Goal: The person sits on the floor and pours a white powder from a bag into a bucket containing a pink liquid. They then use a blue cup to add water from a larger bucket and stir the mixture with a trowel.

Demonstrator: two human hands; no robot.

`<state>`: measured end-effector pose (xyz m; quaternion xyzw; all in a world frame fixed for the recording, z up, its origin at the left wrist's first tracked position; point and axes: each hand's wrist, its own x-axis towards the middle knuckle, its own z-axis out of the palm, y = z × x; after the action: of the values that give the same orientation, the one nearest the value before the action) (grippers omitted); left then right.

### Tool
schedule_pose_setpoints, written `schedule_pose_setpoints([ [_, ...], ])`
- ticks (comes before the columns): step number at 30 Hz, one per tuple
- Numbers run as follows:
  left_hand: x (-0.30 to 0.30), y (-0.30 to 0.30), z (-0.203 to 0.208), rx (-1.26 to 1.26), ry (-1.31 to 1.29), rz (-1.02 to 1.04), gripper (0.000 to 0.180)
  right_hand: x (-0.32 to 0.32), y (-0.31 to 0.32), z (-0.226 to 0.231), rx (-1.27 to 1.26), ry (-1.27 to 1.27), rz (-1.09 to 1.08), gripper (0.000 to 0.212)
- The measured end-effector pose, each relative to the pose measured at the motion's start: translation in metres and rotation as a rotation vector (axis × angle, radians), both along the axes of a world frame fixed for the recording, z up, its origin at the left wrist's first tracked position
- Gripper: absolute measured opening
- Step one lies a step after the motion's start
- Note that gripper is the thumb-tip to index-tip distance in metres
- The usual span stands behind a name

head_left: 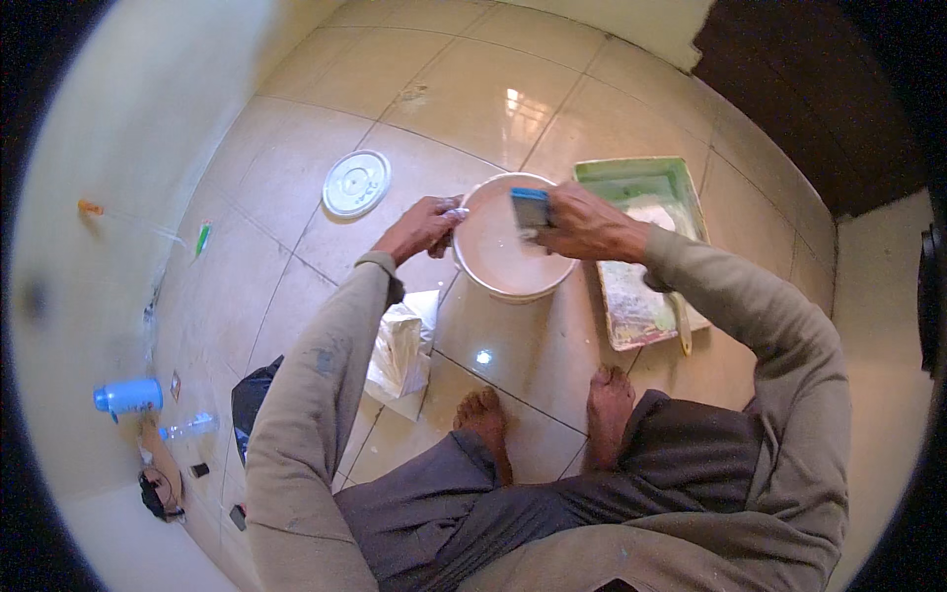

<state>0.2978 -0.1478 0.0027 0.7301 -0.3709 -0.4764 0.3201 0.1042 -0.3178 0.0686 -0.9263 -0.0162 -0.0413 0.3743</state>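
A round white bucket [515,288] stands on the floor ahead of my feet, with pale, wet-looking material inside. At its left side, my left hand [431,225] has its fingers curled on the rim; there is white stuff on the thumb. My right hand [589,225] is closed round a flat grey scraper [531,209] with a blue edge, which is over the bucket's opening. The hand hides the rest of the scraper. To the right lies a paint tray [641,313], smeared green and white, with a yellow-handled brush [683,326] on its near edge.
A white lid [356,184] lies left of the bucket. Nearer me are an open white bag [400,350] and a black plastic bag [254,403]. A blue flask [130,396] and a clear bottle [189,426] are along the left wall. My bare feet flank the floor between.
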Motion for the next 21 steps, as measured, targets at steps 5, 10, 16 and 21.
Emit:
schedule_pose_setpoints([
  [5, -0.001, 0.0, -0.001, -0.023, 0.068, 0.021, 0.041, 0.028, -0.006, -0.018, 0.183, 0.043, -0.079, 0.02],
  [10, -0.007, -0.003, 0.003, -0.035, -0.004, -0.006, 0.044, -0.007, -0.008, -0.014, 0.049, -0.007, -0.033, 0.019],
  [16, -0.005, -0.001, 0.001, -0.017, 0.068, 0.023, 0.047, 0.024, -0.008, -0.017, 0.142, 0.108, -0.055, 0.021],
  [21, -0.011, -0.005, 0.004, -0.055, 0.033, -0.01, 0.048, -0.015, -0.015, -0.013, -0.056, 0.027, 0.028, 0.013],
])
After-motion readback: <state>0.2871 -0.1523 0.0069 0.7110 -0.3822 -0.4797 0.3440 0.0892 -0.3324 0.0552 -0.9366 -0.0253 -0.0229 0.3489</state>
